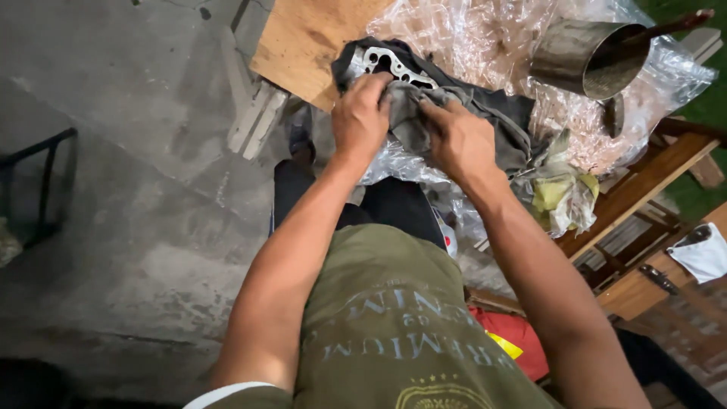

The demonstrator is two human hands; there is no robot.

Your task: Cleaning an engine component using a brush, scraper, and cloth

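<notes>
Left hand: our left hand presses down, fingers curled, on the dark grey crumpled cloth.
Right hand: our right hand pinches a fold of the same cloth.
Metal part: the flat silver perforated metal plate pokes out of the cloth at its upper left; its long axis runs upper left to lower right.
Place: cloth and plate lie on crinkled clear plastic sheeting over a brown wooden board.
Nearby: a tipped steel cup, mouth facing lower right.
</notes>
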